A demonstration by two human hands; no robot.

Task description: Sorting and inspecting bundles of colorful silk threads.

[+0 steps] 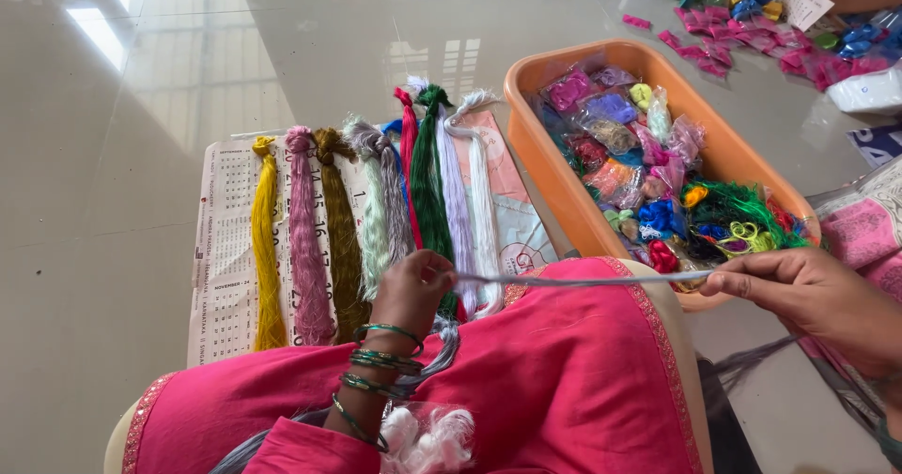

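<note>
Grey thread (583, 279) runs taut across the pink lap between both hands: left hand (413, 291) pinches its end at nine o'clock, right hand (808, 297) pinches it at three. Orange tub (554, 178) sits at one o'clock, coloured skeins (376, 220) at eleven.

Orange tub (554, 169) — yellow skein (266, 258), green skein (428, 192).

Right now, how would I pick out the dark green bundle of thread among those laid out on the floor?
Start at the calendar sheet spread on the floor left of the orange tub. A row of thread bundles lies across it, from the yellow bundle at the left to the white bundle at the right. The dark green bundle lies just right of the thin red bundle, the darkest of the row.
</note>
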